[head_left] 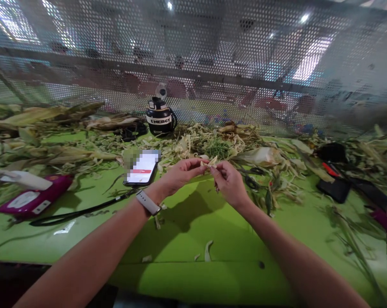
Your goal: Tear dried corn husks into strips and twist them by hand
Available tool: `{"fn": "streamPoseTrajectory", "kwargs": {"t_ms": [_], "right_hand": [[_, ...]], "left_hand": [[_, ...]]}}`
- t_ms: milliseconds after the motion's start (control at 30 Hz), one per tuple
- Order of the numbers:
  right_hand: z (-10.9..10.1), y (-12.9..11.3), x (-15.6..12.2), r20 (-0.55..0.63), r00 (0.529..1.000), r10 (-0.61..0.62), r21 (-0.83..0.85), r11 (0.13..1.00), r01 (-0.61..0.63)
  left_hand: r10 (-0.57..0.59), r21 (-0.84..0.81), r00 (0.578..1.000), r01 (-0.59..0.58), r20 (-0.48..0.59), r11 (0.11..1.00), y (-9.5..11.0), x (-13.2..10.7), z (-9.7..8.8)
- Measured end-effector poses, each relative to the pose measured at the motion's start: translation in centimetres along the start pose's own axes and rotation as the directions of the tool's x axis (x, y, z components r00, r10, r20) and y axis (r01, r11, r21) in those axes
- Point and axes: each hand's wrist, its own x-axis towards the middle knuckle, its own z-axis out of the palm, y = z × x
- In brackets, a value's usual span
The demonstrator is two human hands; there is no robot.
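Observation:
My left hand (181,174), with a grey-banded watch (148,202) on its wrist, is closed, thumb against fingers, on a small pale-yellow strip of husk (212,161). From the other side my right hand (228,182) pinches the same strip, its fingers curled. Both hands hover over the green table (193,231), nearly touching each other. Just behind them lies a heap of shredded husk and green bits (217,145). A larger pale corn husk (259,156) rests to the right of the heap. Fingertips cover part of the strip.
A lit phone (144,169) lies left of my hands, near a purple device (36,196) with a black strap. A black bottle (159,119) stands behind, before a perforated metal screen (193,64). Black loops (251,182) and a dark phone-like object (334,189) lie right.

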Motion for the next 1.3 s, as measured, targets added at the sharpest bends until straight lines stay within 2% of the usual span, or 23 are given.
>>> {"fn": "streamPoseTrajectory", "kwargs": {"t_ms": [100, 167, 267, 333, 400, 467, 533, 633, 733, 800, 900, 967, 1100, 1233, 1300], "right_hand": [[0.1, 0.3, 0.1, 0.039, 0.999, 0.033, 0.027, 0.999, -0.034], [0.2, 0.3, 0.1, 0.053, 0.998, 0.021, -0.014, 1.0, -0.02], [0.2, 0.0, -0.2, 0.015, 0.991, -0.132, -0.247, 0.96, 0.131], [0.2, -0.4, -0.5, 0.057, 0.959, -0.276, -0.475, 0.838, 0.269], [0.0, -0.7, -0.7, 0.155, 0.911, -0.382, -0.66, 0.647, 0.383], [-0.4, -0.8, -0.7, 0.231, 0.861, -0.453, -0.747, 0.485, 0.456], [-0.9, -0.7, -0.4, 0.236, 0.827, -0.511, -0.766, 0.426, 0.482], [-1.4, -0.4, 0.3, 0.187, 0.837, -0.515, -0.745, 0.481, 0.462], [-1.5, 0.0, 0.7, 0.124, 0.888, -0.443, -0.688, 0.606, 0.398], [-1.4, 0.0, 0.7, 0.066, 0.927, -0.369, -0.622, 0.711, 0.328], [-1.1, -0.2, 0.5, 0.017, 0.97, -0.244, -0.492, 0.842, 0.221], [-1.0, -0.4, 0.3, 0.016, 0.982, -0.188, -0.423, 0.889, 0.177], [-1.1, -0.6, 0.4, 0.014, 0.994, -0.104, -0.291, 0.951, 0.103], [-1.5, -0.7, 0.9, -0.065, 0.995, -0.069, -0.11, 0.992, 0.062], [-1.8, -0.7, 1.2, -0.053, 0.997, -0.049, -0.002, 0.999, 0.049]], "left_hand": [[0.041, 0.059, 0.997, -0.037, -0.065, 0.998, 0.3, -0.2, 0.5], [0.079, 0.136, 0.991, -0.063, -0.113, 0.989, 0.5, -0.4, 0.8], [0.142, 0.257, 0.973, -0.092, -0.182, 0.962, 0.8, -0.6, 1.0], [0.171, 0.315, 0.96, -0.096, -0.222, 0.944, 0.8, -0.6, 1.0], [0.181, 0.333, 0.957, -0.1, -0.224, 0.938, 0.5, -0.5, 0.9], [0.177, 0.316, 0.965, -0.11, -0.192, 0.942, 0.1, -0.4, 0.8], [0.176, 0.287, 0.974, -0.129, -0.145, 0.949, -0.3, -0.2, 0.7], [0.18, 0.239, 0.982, -0.164, -0.048, 0.957, -0.5, -0.2, 0.8], [0.197, 0.18, 0.98, -0.199, 0.03, 0.963, -0.2, -0.4, 1.0], [0.188, 0.116, 0.981, -0.192, 0.041, 0.975, 0.1, -0.6, 1.2], [0.145, 0.016, 0.989, -0.145, 0.032, 0.989, 0.1, -0.7, 1.4], [0.121, -0.008, 0.993, -0.121, 0.009, 0.993, -0.2, -0.6, 1.4], [0.074, -0.031, 0.996, -0.075, -0.049, 0.997, -0.9, -0.2, 1.2], [-0.01, -0.139, 0.993, -0.006, -0.116, 0.99, -0.8, -0.1, 1.0], [-0.052, -0.199, 0.99, 0.025, -0.13, 0.98, -0.5, -0.1, 0.9]]}}
